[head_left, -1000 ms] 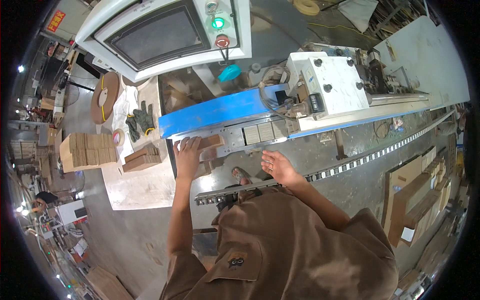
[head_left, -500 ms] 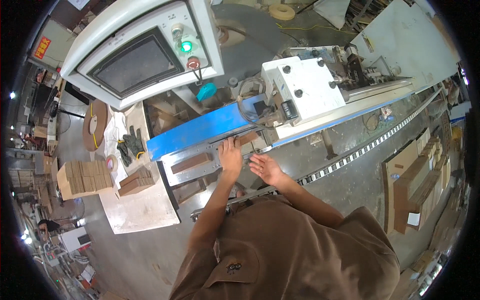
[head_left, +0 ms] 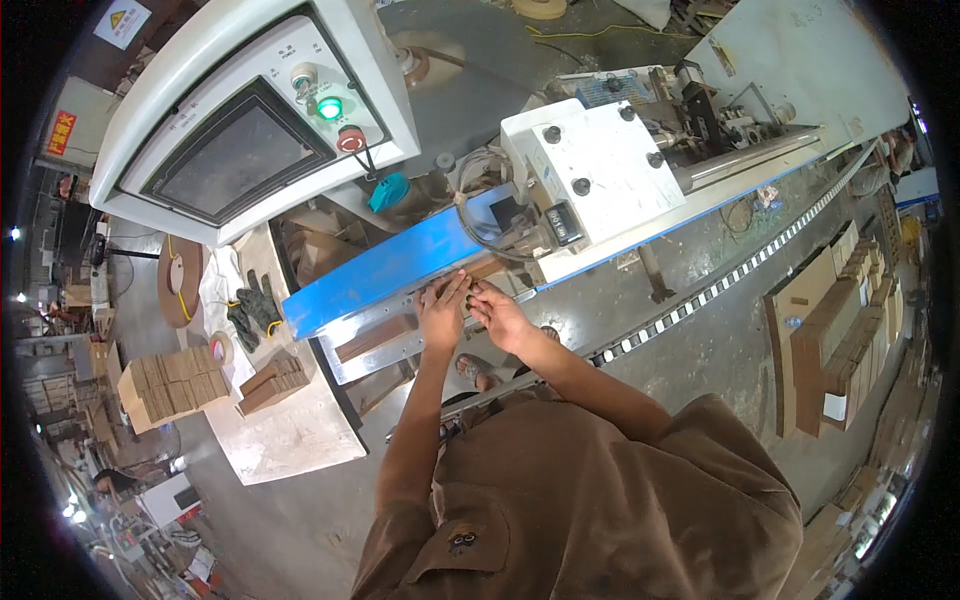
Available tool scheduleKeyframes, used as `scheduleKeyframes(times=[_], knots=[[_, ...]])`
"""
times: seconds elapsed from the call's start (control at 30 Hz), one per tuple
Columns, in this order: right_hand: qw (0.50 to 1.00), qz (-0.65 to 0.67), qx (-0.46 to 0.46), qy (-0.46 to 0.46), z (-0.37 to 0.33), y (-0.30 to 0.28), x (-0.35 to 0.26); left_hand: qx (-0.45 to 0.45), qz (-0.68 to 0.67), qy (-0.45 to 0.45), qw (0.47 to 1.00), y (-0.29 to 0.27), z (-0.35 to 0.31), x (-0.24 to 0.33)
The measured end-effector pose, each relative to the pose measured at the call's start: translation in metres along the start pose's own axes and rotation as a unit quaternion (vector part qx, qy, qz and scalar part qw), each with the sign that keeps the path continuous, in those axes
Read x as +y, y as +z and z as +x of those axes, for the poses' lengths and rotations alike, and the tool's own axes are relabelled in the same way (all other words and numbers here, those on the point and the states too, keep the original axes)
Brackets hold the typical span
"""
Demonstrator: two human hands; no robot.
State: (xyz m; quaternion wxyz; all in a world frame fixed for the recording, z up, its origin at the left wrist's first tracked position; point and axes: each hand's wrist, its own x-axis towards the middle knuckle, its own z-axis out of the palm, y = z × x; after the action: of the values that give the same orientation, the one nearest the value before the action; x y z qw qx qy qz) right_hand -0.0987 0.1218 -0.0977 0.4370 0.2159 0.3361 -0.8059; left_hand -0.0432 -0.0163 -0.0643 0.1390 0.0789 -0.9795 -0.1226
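Note:
My left hand [head_left: 441,312] rests on the metal bed of the machine, its fingers bent at the edge of the long blue cover [head_left: 390,258]. My right hand [head_left: 498,314] meets it from the right, fingers curled in against the left fingertips. Whatever lies between the fingers is hidden. Just beyond them a brown cardboard strip [head_left: 487,267] runs under the white machine head [head_left: 597,165]. Another brown strip [head_left: 376,338] lies in the bed's slot, left of my left hand.
A white control panel [head_left: 240,150] with a lit green button overhangs the far left. On the side table [head_left: 285,440] are dark gloves [head_left: 255,312], a tape roll [head_left: 221,346] and stacked cardboard pieces [head_left: 172,385]. A slotted rail [head_left: 700,298] runs along the right; cardboard bundles [head_left: 835,345] stand beyond it.
My right hand has moved left and closed in against the left hand; its fingers were apart before. The view has shifted slightly, and my left fingers are bunched closer to the right ones.

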Motion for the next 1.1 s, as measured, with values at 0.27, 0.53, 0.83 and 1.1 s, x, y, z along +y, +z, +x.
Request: scheduleKeyframes(times=[0.27, 0.53, 0.83, 1.1], knots=[[0.999, 0.05, 0.003, 0.017, -0.021, 0.016, -0.021, 0.03, -0.001, -0.01, 0.999, 0.004, 0.007, 0.008], [0.996, -0.042, -0.007, -0.076, -0.028, -0.009, -0.036, 0.049, -0.038, 0.026, 0.998, 0.016, 0.023, 0.035], [0.967, -0.23, 0.034, -0.107, -0.086, -0.008, -0.047, 0.082, -0.024, 0.004, 0.996, 0.026, 0.03, 0.042], [0.982, -0.179, 0.031, -0.059, -0.115, -0.049, -0.028, 0.075, -0.009, -0.112, 0.991, -0.121, -0.051, -0.041]])
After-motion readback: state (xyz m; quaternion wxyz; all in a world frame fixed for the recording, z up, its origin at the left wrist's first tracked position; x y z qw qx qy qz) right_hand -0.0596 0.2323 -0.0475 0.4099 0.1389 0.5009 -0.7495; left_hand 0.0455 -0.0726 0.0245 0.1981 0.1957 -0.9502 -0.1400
